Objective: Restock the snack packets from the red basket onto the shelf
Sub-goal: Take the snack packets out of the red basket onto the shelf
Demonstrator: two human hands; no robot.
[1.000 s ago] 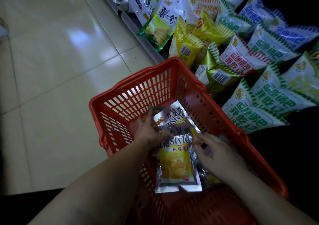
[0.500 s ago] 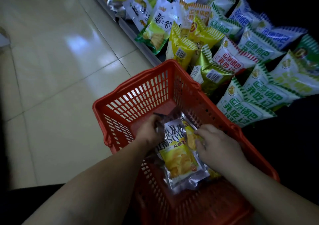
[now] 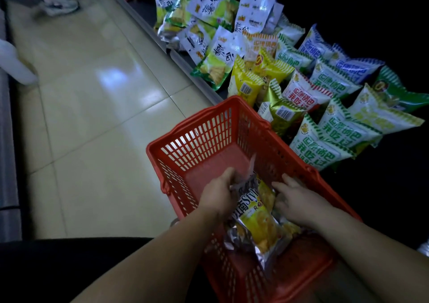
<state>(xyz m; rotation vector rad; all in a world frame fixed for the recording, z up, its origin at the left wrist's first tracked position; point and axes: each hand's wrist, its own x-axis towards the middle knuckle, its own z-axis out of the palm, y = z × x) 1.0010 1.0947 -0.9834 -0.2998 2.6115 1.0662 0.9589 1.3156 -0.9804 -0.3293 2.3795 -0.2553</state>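
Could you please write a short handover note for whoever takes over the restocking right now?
Left hand: fingers grip the top left of the snack packets.
Right hand: fingers fairly straight, against the packets' right side.
The packets lie in the near end of the red basket, which sits beside the shelf; other bags already lie on the shelf.
Done: packets held between both hands, not yet lifted out.
Left: lift them out and set them on the shelf.
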